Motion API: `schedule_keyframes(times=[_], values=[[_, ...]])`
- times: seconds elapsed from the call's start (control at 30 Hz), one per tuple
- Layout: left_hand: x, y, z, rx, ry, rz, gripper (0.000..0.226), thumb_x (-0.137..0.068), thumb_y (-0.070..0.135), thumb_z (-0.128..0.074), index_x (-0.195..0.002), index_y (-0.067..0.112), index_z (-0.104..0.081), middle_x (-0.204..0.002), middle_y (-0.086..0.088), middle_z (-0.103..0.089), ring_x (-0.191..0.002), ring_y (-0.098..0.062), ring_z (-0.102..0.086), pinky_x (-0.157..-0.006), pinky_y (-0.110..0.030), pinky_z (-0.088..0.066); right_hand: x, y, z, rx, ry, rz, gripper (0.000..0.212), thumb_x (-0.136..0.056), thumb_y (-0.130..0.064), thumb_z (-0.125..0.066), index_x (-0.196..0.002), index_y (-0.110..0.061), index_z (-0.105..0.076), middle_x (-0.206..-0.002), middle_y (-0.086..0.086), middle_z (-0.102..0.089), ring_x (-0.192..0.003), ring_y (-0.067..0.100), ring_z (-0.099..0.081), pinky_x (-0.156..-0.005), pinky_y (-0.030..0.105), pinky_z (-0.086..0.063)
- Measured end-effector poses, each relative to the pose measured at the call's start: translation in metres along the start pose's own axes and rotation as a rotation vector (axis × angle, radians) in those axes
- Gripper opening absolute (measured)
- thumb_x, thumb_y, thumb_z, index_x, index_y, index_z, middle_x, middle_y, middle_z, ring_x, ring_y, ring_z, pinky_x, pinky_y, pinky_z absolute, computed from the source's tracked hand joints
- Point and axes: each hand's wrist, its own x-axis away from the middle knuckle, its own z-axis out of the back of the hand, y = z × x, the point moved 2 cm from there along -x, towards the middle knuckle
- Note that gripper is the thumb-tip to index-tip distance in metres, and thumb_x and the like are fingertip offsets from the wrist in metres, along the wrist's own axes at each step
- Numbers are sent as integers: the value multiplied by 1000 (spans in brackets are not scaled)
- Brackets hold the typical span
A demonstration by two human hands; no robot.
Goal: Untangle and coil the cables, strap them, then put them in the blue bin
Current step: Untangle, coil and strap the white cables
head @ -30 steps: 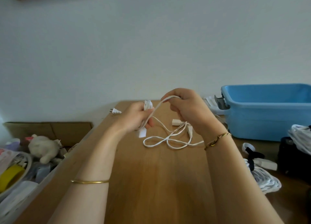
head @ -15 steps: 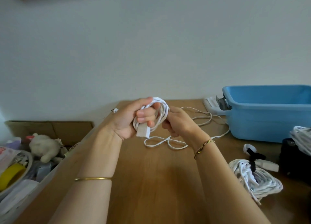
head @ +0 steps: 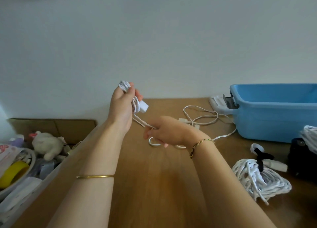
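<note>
Leftward of the blue plastic bin (head: 274, 119), itself cut off, the left grip (head: 122, 106) clasps coiled thin white cable (head: 124, 86); the right grip (head: 167, 131) pinches its strand, partly hidden beneath.

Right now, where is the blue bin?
In the head view, the blue bin sits at the far right of the table, just right of the loose white cable.
</note>
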Motion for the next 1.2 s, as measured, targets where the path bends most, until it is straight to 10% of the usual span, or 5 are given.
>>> schedule_keyframes(times=[0.23,0.6,0.7,0.93,1.2], values=[[9,-8,-5,-689,-219,-19,10,-95,5,-46,-95,0,-55,-81,-2,-56,-72,-14,-56,-66,-23,-48,7,15,35,-148,509,104,6,-84,-17,-67,-80,-13,-65,-61,-12,-53,-55,1,-47,-56,18,-41],[27,12,-21,-177,-609,271,34,-100,24,-39,-83,3,-60,-43,8,-34,-39,-7,-30,-50,-24,-46,11,34,41,-249,886,170,15,-90,-16,-60,-91,-8,-73,-70,-13,-59,-71,10,-53,-72,29,-44],[23,18,-21,129,-560,351,33,-100,25,-32,-79,7,-49,-38,12,-29,-33,-2,-27,-46,-20,-44,4,41,30,-262,837,115,26,-95,-19,-53,-96,2,-68,-65,16,-53,-62,22,-45,-65,40,-45],[10,20,-13,751,-288,387,36,-101,36,-33,-83,11,-53,-47,10,-37,-42,-5,-35,-58,-15,-48,-11,27,1,-183,465,48,26,-97,-16,-44,-74,-18,-55,-64,0,-55,-52,5,-45,-60,26,-37],[-2,4,3,217,48,-72,28,-105,25,-30,-91,12,-50,-58,4,-47,-55,-8,-46,-73,-22,-51,-12,1,-13,-81,155,86,21,-95,-14,-46,-108,-9,-62,-61,-1,-57,-55,7,-50,-63,26,-48]])
